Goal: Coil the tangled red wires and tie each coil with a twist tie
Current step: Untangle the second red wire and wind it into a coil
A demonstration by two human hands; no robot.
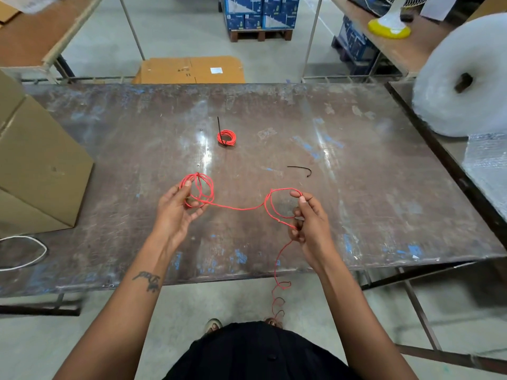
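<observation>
Above the worn metal table (356,187), a thin red wire (236,207) is held: loops gripped by the left hand (175,212), one loop pinched in the right hand (310,223).

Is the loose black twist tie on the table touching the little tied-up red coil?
Apart. In the head view, the loose curved black twist tie lies to the right of and nearer than the small tied red wire coil, with bare scuffed metal table between them.
</observation>
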